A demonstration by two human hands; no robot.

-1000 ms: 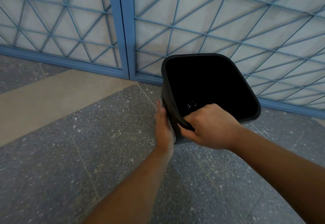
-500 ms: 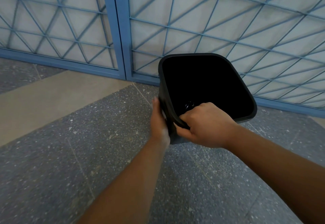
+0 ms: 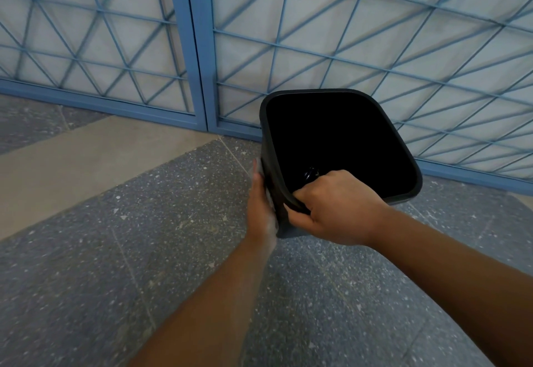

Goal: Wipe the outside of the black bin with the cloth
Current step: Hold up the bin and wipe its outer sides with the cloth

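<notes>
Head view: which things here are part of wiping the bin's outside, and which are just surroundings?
Part of the job:
- black bin, tilted
- right hand, gripping the bin's near rim
- left hand, flat against the bin's outer left wall
- cloth, only a pale edge showing under that palm

Surroundings:
- blue lattice gate
- speckled grey floor

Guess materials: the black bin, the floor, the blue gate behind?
Black bin: likely moulded plastic, smooth matte with rounded rolled rim. Floor: looks like terrazzo or speckled stone tile, grey with pale chips and thin joints. Blue gate: probably painted metal, thin welded-looking lattice bars.
</notes>
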